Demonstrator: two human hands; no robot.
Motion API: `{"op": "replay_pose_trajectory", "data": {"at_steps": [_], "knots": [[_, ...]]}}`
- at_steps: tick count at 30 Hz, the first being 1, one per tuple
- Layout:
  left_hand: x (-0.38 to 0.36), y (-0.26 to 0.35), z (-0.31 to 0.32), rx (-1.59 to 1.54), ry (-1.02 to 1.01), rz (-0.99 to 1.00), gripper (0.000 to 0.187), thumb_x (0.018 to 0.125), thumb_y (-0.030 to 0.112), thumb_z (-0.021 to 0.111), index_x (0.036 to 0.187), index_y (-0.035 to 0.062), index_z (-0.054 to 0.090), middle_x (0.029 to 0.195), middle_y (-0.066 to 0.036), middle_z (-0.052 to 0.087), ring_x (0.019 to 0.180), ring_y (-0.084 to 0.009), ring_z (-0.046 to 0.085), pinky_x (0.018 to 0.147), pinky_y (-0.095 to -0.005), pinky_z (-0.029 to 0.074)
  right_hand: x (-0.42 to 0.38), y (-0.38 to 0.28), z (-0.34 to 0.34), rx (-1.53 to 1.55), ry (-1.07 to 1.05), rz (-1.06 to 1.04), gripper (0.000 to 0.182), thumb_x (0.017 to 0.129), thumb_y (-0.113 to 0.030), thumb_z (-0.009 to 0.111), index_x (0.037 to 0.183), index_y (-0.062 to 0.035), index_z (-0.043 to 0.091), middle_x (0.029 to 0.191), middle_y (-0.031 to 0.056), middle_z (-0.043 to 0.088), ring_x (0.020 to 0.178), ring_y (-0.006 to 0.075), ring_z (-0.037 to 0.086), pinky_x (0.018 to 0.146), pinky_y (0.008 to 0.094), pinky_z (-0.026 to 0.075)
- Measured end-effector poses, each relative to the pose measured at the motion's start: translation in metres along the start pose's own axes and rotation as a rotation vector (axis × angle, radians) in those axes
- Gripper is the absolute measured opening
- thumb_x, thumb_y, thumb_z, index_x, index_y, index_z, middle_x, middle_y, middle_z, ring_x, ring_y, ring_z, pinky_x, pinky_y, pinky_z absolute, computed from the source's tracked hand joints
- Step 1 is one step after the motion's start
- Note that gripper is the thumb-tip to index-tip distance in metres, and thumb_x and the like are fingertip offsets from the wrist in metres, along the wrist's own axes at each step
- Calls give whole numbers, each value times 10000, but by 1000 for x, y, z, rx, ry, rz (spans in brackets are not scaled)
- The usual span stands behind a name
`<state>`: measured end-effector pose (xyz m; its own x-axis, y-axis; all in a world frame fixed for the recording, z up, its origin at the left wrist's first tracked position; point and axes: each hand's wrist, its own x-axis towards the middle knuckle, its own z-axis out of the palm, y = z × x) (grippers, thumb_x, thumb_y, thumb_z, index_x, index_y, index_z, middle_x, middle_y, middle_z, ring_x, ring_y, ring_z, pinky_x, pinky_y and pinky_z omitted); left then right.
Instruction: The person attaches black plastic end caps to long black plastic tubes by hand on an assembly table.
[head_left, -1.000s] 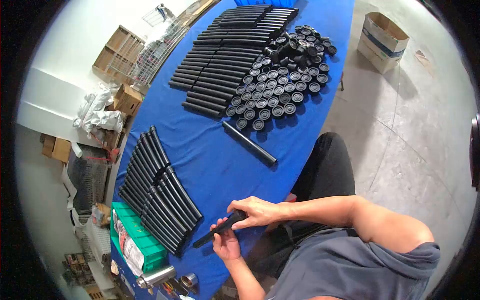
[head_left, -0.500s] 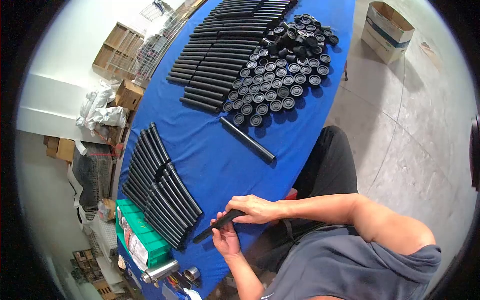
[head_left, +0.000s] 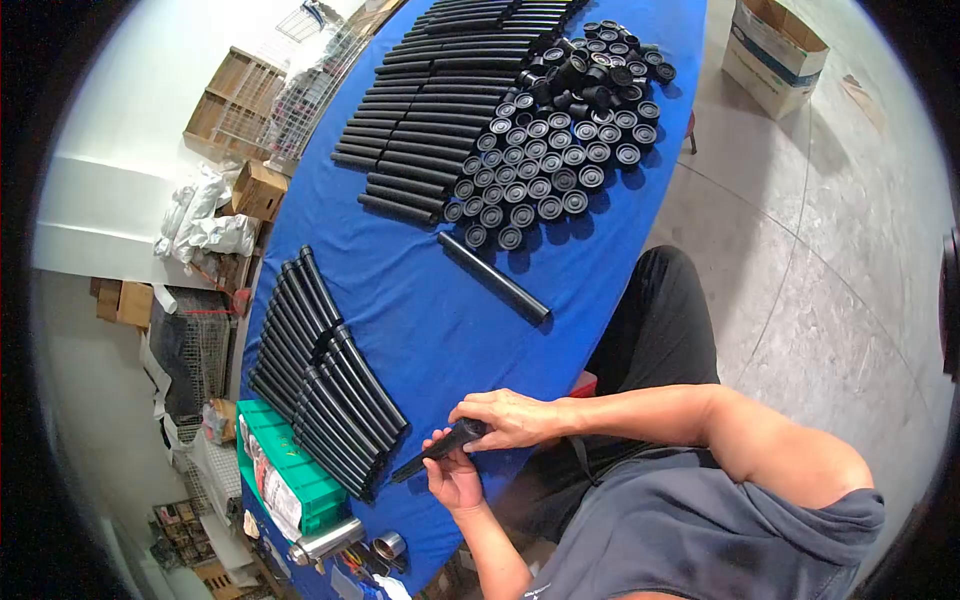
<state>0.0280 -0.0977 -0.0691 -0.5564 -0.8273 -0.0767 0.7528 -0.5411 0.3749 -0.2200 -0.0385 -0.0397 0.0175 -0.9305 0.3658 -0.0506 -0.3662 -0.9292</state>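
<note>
both hands pinch one black tube [head_left: 432,452]: the right hand [head_left: 505,419] is curled over its near end, the left hand [head_left: 452,476] is wrapped round it just below, and the far end juts out left of the grip, above the blue table [head_left: 430,320]. just left of that tip lies a stack of tubes [head_left: 320,380]. a single tube [head_left: 493,277] lies well beyond the grip, with caps [head_left: 555,150] further off.

A workshop: rows of black tubes [head_left: 430,110] and caps [head_left: 550,160] on a blue tabletop [head_left: 430,300], concrete floor [head_left: 830,250], cardboard boxes [head_left: 772,40].
</note>
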Motion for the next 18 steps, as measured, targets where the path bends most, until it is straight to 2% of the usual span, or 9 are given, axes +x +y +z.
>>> {"op": "replay_pose_trajectory", "data": {"at_steps": [3,8,11,14,18], "knots": [[2,-3,6,97,1,1,343,1049,114,592,1354,-40,583,1466,-270,547,1420,-406,481,1196,-511,446,0,8,3,6,-18,-43,390,880,-201,759,1185,-46,573,1001,175,621,941,401,647,795,485,513],[1,0,1,52,-4,-13,350,1051,117,588,1362,-46,577,1476,-275,536,1421,-408,478,1188,-507,457,-1,7,4,-22,32,-101,386,876,-200,758,1176,-41,576,992,179,630,939,403,652,794,489,512],[1,0,-1,70,3,-8,352,1047,114,595,1361,-45,579,1476,-276,536,1421,-409,478,1196,-510,444,0,-3,-2,23,-64,87,388,883,-201,744,1192,-44,571,1012,188,634,958,408,652,806,492,513],[2,-3,4,97,17,10,356,1038,108,608,1359,-43,580,1471,-275,542,1420,-411,480,1204,-512,433,-1,7,1,-17,-30,-17,379,912,-243,729,1186,-35,570,1011,195,640,959,411,657,806,492,516],[1,-3,2,110,16,16,365,1024,93,624,1360,-40,578,1469,-272,546,1418,-410,482,1209,-513,425,-1,9,4,-71,22,-51,369,932,-271,717,1167,-28,570,992,197,644,936,410,659,800,494,516]]}}
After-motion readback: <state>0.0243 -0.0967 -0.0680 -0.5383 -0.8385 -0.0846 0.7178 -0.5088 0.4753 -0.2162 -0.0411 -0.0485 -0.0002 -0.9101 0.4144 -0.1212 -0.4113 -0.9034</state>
